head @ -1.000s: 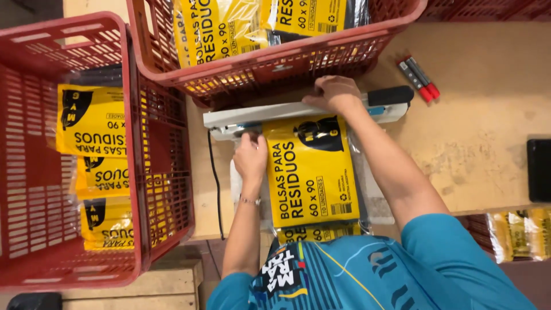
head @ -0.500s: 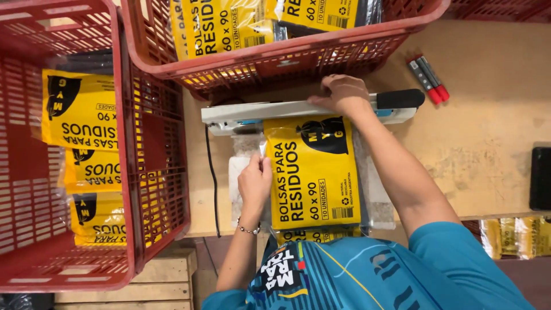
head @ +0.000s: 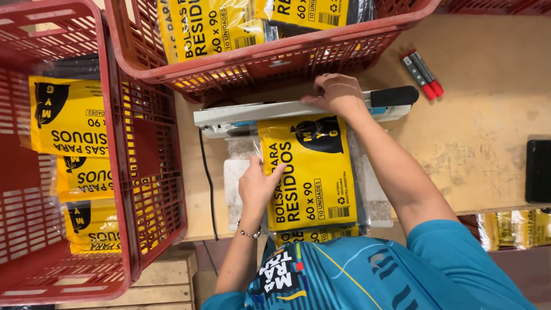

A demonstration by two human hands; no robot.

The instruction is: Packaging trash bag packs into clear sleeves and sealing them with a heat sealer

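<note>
Landmark for all positions: the long grey bar-shaped heat sealer with a black handle [head: 298,109], lying across the pale wooden tabletop [head: 488,143].

Far left of the sealer I see a red slatted plastic crate [head: 123,172] holding stacked yellow-and-black plastic bag packets [head: 66,117]. Behind the sealer, a second red plastic crate [head: 270,57] holds more packets of the same kind [head: 212,26].

Just in front of the sealer's left half, my left hand [head: 258,183] lies with fingers loosely curled, thumb and fingertips pinching the left edge of the flat yellow-and-black plastic packet [head: 310,172]. That packet lies in front of the sealer, its top edge tucked under the bar.

On the sealer itself, toward its right end, my right hand [head: 336,95] rests palm-down, fingers bent over the bar and gripping nothing else.

Right of the sealer's handle lie two grey marker pens with red caps [head: 422,74]; farther right, at the tabletop's edge, a black rectangular object [head: 538,170].

Risk, as I judge it: the left pinch is light, so the packet could skew under the bar and the seam run crooked; my right fingers sit close to the sealing line and could be pinched or burned.
</note>
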